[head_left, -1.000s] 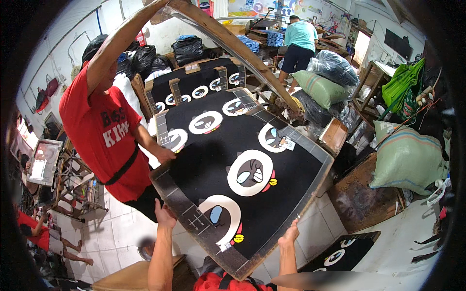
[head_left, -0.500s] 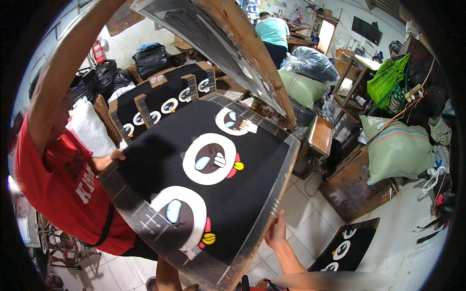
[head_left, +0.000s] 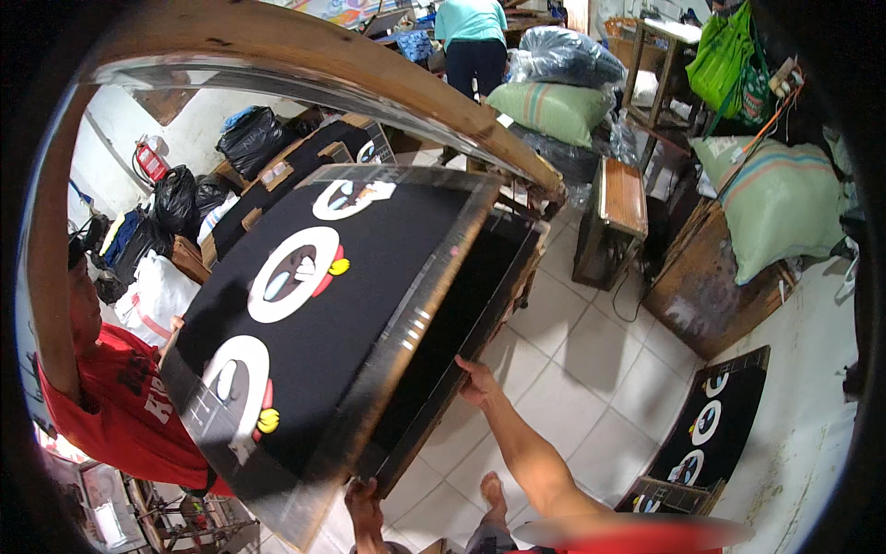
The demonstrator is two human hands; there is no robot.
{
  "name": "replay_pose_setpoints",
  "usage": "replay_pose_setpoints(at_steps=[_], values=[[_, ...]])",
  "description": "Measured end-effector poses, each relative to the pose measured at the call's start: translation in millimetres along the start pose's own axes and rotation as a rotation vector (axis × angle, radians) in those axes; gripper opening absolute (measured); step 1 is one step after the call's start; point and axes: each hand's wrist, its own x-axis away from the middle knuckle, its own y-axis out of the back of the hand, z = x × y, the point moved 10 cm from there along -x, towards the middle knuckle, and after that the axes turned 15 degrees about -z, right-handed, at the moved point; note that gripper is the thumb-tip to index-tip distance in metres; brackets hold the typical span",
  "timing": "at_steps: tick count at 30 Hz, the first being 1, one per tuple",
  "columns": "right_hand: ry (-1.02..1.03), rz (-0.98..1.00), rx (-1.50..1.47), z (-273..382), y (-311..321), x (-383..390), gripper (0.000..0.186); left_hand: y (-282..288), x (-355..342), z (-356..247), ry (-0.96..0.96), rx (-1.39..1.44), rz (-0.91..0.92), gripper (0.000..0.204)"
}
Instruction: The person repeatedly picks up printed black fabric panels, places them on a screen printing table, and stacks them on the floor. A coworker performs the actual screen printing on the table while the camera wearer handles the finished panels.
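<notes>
A printed black panel (head_left: 235,305) with round cartoon faces lies tilted on a worn-edged board. Beneath it, another dark board (head_left: 438,360) shows along its right side. My right hand (head_left: 478,380) grips the lower board's outer edge. My left hand (head_left: 365,500) holds that board's near corner, partly hidden under the upper one. A co-worker in red (head_left: 120,406) stands at the left, with a hand (head_left: 173,328) at the upper board's far side and an arm raised along a wooden screen frame (head_left: 332,57) that tilts above the boards.
Printed panels (head_left: 701,425) lean by the white wall at right. A wooden box (head_left: 612,212), stuffed sacks (head_left: 775,208) and a stool (head_left: 664,37) crowd the back right. Black bags (head_left: 249,148) line the back left. Another person (head_left: 471,42) in a teal shirt bends at the back.
The top board has shifted left and tilted, revealing the dark board beneath. My right hand has moved up and left onto that lower board. The screen frame sits differently above them.
</notes>
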Motion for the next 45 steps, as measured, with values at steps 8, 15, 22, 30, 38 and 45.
replay_pose_setpoints(at_steps=[8, 15, 22, 30, 38, 45], values=[[-0.064, -0.005, 0.035, 32, 99, 122, 0.033, 40, 106, -56, -0.382, -0.660, -0.514, 0.042], [0.041, -0.191, -0.164, 97, 264, 377, 0.029, -72, 265, -95, -0.844, -0.689, -0.194, 0.037], [0.278, -0.156, -0.244, 174, 343, 519, 0.039, -308, 325, -37, -0.902, -0.738, 0.440, 0.039], [0.606, -0.095, -0.352, 256, 401, 589, 0.047, -579, 406, -60, -1.297, -0.691, 0.635, 0.053], [0.976, 0.088, -0.364, 319, 422, 640, 0.057, -780, 523, -74, -1.571, -0.546, 0.888, 0.069], [1.060, 0.021, -0.274, 327, 376, 639, 0.059, -867, 573, -52, -1.119, -0.506, 1.083, 0.092]])
